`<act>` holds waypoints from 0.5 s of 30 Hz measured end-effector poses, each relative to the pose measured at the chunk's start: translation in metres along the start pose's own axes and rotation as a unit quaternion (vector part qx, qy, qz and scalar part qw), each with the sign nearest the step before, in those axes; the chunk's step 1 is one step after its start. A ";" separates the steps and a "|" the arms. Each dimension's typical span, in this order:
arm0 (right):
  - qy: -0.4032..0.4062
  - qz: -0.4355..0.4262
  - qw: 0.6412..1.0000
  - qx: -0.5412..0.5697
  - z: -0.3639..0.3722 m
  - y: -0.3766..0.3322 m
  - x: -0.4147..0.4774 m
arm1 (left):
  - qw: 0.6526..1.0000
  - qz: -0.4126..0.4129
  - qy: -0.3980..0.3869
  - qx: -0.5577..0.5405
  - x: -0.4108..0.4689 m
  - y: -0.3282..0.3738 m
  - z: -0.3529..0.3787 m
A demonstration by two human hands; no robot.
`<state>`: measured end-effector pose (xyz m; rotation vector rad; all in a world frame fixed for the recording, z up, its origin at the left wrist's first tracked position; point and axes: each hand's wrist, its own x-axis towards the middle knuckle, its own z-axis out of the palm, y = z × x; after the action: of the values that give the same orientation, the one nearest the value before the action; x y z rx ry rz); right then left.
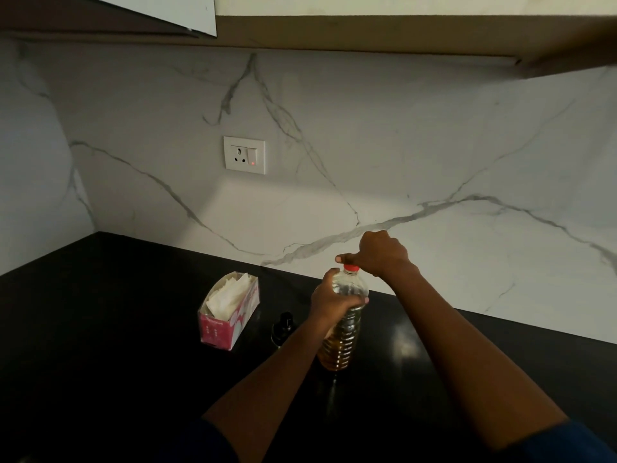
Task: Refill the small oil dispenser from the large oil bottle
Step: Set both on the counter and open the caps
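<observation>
1. The large oil bottle (340, 342) stands upright on the black counter (117, 329), a little way out from the marble wall (434, 145). Its lower part holds amber oil and its upper part looks clear.
2. The person's left hand (332, 299) wraps around the bottle's shoulder, with the fingers curled round the clear plastic in a firm grasp.
3. The right hand (380, 252) comes down from above onto the red cap (351, 269). Its fingers are bunched over the cap, gripping it, and the thumb sticks out past the cap towards the left.
4. The cap sits on the bottle's neck.
5. The small oil dispenser (283, 327), dark and hard to make out against the counter, stands just to the left of the bottle, beside the left forearm. Neither hand touches it.
6. Further left lies a pink tissue box (230, 312), open at the top, with white tissue poking out.
7. On the wall above the box, a white socket (244, 155) shows a small red light.
</observation>
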<state>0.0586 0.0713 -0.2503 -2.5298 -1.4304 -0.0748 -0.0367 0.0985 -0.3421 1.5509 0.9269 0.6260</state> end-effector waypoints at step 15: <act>-0.054 -0.069 0.996 0.018 0.000 -0.001 0.022 | 1.000 -0.015 -0.009 -0.020 0.024 -0.004 0.004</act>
<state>0.0696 0.0905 -0.2471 -2.4370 -1.6306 0.0635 -0.0212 0.1169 -0.3489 1.5010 0.9177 0.6047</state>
